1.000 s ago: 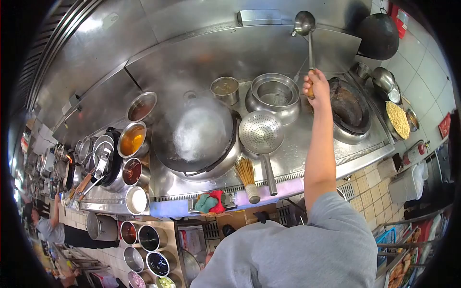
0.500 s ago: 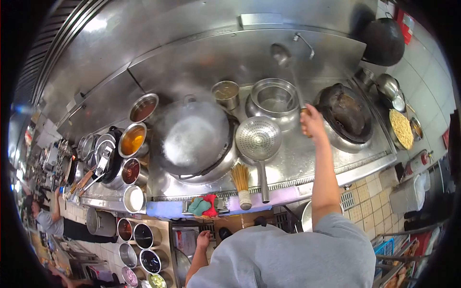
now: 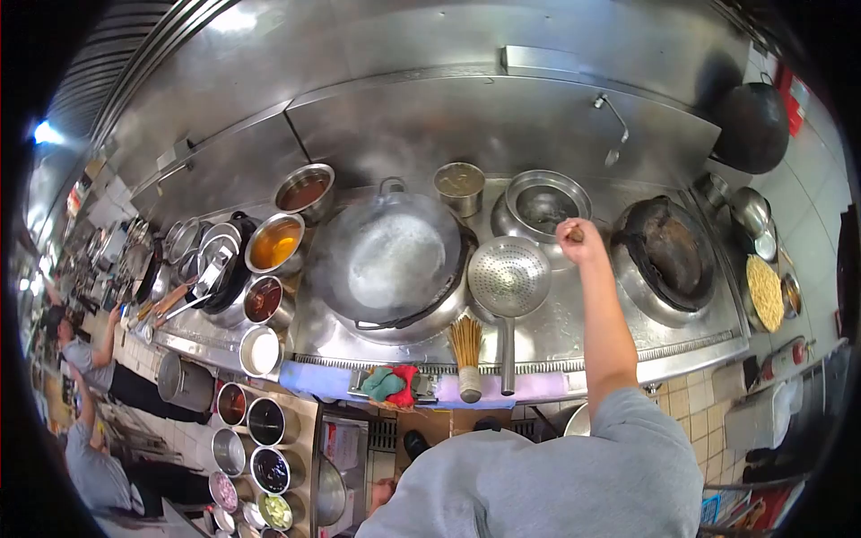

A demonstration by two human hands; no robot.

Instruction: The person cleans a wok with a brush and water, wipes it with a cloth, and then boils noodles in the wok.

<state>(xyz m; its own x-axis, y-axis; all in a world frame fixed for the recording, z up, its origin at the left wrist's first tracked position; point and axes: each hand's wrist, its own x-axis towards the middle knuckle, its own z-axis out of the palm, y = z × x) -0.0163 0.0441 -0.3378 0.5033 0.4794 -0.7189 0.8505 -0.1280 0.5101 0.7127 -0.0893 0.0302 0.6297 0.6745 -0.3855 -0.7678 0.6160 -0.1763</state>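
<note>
My right hand [image 3: 578,240] is closed around a ladle's wooden handle end, above the near right rim of a steel pot [image 3: 549,186]. The ladle's bowl is down in that pot and hard to make out. My left hand [image 3: 384,491] is low by my side, mostly hidden by my body, and its fingers cannot be made out. To the left of the pot, a large wok [image 3: 387,260] holds pale, steaming liquid. A perforated strainer [image 3: 509,276] lies between wok and pot, its handle toward me. Beside that handle is a bamboo brush [image 3: 467,350].
A dark wok [image 3: 668,251] sits on the right burner. Sauce pots [image 3: 276,244] line the left side. Red and green cloths [image 3: 389,386] lie on the front edge. A bowl of noodles [image 3: 764,294] stands far right. Two co-workers [image 3: 94,359] are at the far left.
My right hand has lowered the ladle from up near the back wall into the steel pot. My left hand has moved down beside my body. The camera view has shifted.
</note>
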